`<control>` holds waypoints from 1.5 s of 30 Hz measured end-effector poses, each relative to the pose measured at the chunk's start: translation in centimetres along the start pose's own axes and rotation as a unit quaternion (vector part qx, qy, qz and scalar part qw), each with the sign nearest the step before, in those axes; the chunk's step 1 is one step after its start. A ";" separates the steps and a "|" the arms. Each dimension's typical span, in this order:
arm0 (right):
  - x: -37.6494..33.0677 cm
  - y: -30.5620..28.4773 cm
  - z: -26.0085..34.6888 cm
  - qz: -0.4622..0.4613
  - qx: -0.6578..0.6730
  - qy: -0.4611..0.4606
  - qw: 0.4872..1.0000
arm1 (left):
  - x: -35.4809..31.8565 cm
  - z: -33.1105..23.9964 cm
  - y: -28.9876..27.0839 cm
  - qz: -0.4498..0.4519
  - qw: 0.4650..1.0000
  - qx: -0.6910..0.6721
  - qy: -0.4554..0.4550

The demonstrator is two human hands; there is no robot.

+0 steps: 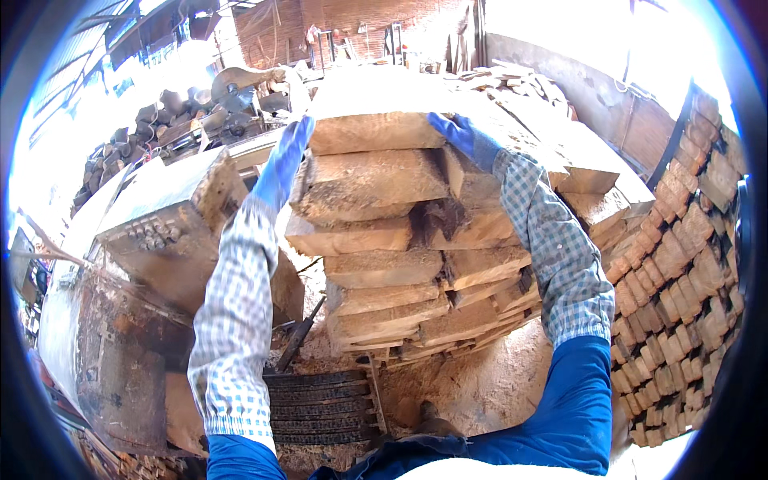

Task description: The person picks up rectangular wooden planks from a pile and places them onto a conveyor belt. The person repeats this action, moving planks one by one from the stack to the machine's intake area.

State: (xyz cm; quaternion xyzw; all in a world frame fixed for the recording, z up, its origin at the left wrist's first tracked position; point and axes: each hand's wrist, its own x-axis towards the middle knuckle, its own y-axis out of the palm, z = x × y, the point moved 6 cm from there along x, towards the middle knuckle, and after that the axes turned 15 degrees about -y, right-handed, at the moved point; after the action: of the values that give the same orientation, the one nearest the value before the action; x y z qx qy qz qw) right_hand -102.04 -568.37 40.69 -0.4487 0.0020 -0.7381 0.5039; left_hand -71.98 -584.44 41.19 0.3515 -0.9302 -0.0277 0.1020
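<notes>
A thick sawn wooden plank [372,133] lies on top of a tall stack of similar planks [376,272], its bright upper face washed out by glare. My left hand [286,164], in a blue glove, grips the plank's left edge near the front corner. On the opposite side, my right hand [468,140], also blue-gloved, holds the front right corner with its thumb side against the wood. Some fingertips of both hands are hidden or lost in the glare. Checked sleeve covers reach from my wrists over both forearms.
At the left stands a large machine with a worn metal housing [152,224]. Cut logs [168,120] are heaped behind it. Many small wood pieces are piled [680,304] at the right. Sawdust [480,384] covers the floor beside a slatted dark grate [320,406].
</notes>
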 end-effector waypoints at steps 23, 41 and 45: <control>-2.4 1.3 8.6 -0.014 -0.139 0.060 0.988 | 0.7 -0.9 -1.1 -0.069 0.983 0.040 -0.166; -5.5 1.6 12.2 -0.037 -0.131 0.043 0.990 | -4.2 -3.0 -0.4 -0.081 0.965 0.143 -0.204; -14.9 1.8 12.2 -0.135 0.046 -0.049 0.989 | -14.3 -2.6 0.1 -0.087 0.975 0.174 -0.107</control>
State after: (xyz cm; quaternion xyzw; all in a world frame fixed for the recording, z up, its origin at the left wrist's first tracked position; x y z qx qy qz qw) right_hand -91.24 -552.68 37.38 -0.4567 -0.1175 -0.7758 0.4192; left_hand -61.05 -574.88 41.34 0.4384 -0.8921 0.0886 -0.0641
